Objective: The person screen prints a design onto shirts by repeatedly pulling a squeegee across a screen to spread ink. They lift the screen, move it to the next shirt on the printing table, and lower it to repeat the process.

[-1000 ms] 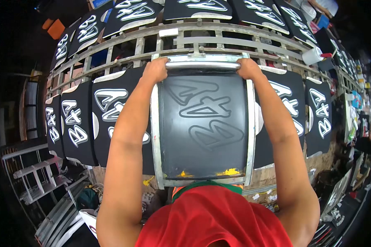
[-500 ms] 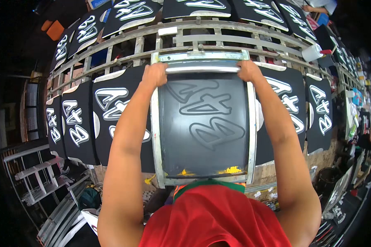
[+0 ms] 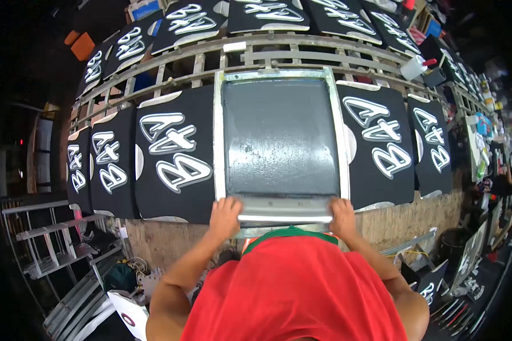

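A metal-edged squeegee (image 3: 285, 210) lies across the near end of a screen printing frame (image 3: 219, 131). My left hand (image 3: 226, 217) is wrapped round its left end, and my right hand (image 3: 342, 217) grips the right end. Dark grey wet ink (image 3: 279, 136) coats the mesh inside the frame, streaky and shiny toward the middle, and no lettering shows through it. To the left lies a black printed shirt (image 3: 173, 153) with white lettering. Another black printed shirt (image 3: 379, 142) lies on the right. What is under the frame is hidden.
A slatted rail rack (image 3: 202, 59) runs behind the frame, with a white block (image 3: 235, 46) on it. A white container (image 3: 413, 67) stands at the back right. Several more printed shirts line both rows. A metal ladder-like stand (image 3: 51, 238) is at left.
Both hands have pulled the squeegee from the far end of the frame to the near end. The lettering visible in the mesh before is now covered by grey ink.
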Tool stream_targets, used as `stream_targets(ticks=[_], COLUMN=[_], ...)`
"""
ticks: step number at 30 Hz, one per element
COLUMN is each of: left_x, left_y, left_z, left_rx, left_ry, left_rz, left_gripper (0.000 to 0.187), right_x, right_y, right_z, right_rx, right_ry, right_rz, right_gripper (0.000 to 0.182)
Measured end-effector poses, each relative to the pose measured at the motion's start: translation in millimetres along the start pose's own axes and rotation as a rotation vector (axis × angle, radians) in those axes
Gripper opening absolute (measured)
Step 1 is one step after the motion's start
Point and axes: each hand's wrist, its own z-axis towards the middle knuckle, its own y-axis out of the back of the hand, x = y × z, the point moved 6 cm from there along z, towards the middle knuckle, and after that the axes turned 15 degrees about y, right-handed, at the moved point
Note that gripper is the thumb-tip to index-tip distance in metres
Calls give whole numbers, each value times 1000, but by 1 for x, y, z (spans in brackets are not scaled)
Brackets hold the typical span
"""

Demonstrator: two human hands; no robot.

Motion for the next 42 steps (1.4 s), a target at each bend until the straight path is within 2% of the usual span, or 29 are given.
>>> stream_targets(ticks=[3,5,6,7,8,9,10,11,12,14,18,19,20,22,26,28,32,35,36,38,39,40,42], left_x=[-19,-15,-14,-16,-12,4,16,19,23,56,57,57,56,48,-20,-76,-199,-279,-303,-341,-358,-366,-381], left_y=[18,40,53,70,71,62,56,59,53,16,7,5,3,3,-9,-13,-42,-77,-86,-88,-83,-85,-85], left_z=[-25,-18,-13,-9,-4,4,9,13,15,26,27,26,24,19,19,34,64,80,83,82,81,84,92], left_rx=[-131,-137,-120,-138,-157,-59,43,105,92,135,11,-15,-28,-39,-56,-2,6,9,24,-43,-31,-58,-147], left_ry=[-145,-150,-141,-110,-121,9,139,223,214,501,587,606,599,597,598,547,512,487,467,484,532,577,513], left_rz=[-41,-61,-83,-103,-103,-152,-199,-314,-311,-640,-717,-748,-747,-837,-902,-931,-919,-895,-874,-774,-727,-740,-579], left_gripper=[43,41,40,30,30,29,31,41,41,47,53,53,53,52,42,39,40,43,46,52,56,56,57], right_x=[12,24,25,16,6,-22,-39,-67,-83,-85,-80,-71,-64,-71,-118,-164,-260,-337,-367,-408,-415,-418,-422], right_y=[7,50,76,86,92,74,57,28,2,-10,-38,-32,-25,-28,-15,1,48,78,87,88,104,119,138], right_z=[-19,-3,3,1,-4,-19,-33,-53,-71,-75,-68,-61,-60,-67,-106,-143,-223,-266,-276,-288,-288,-281,-271], right_rx=[60,-138,-308,-443,-581,-603,-618,-532,-431,-415,-280,-194,-206,-173,-195,-337,-456,-462,-422,-476,-377,-342,-354], right_ry=[-34,61,9,-129,-258,-371,-366,-648,-923,-964,-1145,-1039,-1017,-1018,-1036,-1159,-1264,-1246,-1215,-1103,-1151,-1111,-1079], right_rz=[8,-184,-96,-63,-29,70,67,257,452,499,691,575,554,457,457,394,447,437,430,506,511,509,494], right_gripper=[44,65,68,69,70,67,67,61,61,65,86,95,97,91,90,97,103,102,102,102,101,101,99])
